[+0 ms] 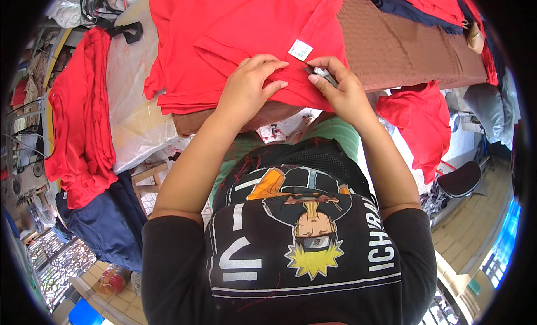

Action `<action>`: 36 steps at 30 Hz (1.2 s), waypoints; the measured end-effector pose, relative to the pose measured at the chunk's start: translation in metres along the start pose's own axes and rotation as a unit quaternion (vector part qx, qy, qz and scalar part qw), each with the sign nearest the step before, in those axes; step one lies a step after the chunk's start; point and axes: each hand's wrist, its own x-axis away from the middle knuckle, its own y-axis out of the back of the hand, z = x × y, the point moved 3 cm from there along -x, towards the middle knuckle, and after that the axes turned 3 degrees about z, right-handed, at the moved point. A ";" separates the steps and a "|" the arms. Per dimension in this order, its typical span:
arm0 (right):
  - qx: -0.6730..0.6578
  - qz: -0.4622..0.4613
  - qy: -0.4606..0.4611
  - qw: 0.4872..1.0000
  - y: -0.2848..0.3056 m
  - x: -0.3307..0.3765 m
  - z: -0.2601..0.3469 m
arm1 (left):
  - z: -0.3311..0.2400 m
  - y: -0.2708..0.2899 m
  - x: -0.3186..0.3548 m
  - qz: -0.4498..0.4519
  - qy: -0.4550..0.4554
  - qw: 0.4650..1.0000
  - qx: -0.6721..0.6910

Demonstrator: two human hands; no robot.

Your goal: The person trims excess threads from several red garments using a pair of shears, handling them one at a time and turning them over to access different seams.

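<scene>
A red garment (251, 23) lies spread in front of me, with a small white label (300, 50) on it. My left hand (253, 82) rests on the cloth left of the label, its thumb and forefinger apart and curved. Just below the label, my right hand (338, 82) is closed around small thread snips (330, 77), which have a whitish wrapped part. Their dark tip points left, over the red cloth. Most of the snips is hidden by my fingers and palm.
The garment lies on a brown padded board (411, 43). Red cloth (81, 118) and dark blue cloth (106, 219) hang at the left beside a plastic-covered surface (137, 101). More red cloth (419, 124) hangs at the right, near a dark round seat (458, 178).
</scene>
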 end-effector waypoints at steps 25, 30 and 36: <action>-0.186 0.008 -0.084 0.979 0.029 -0.004 0.036 | -0.018 0.010 -0.017 -0.010 0.043 0.995 0.089; -0.041 0.006 -0.069 0.997 -0.005 -0.009 -0.014 | -0.008 -0.011 -0.004 -0.057 0.015 0.997 -0.039; -0.025 0.017 -0.110 0.993 -0.006 -0.006 -0.013 | 0.015 0.031 0.004 0.099 -0.046 0.994 0.012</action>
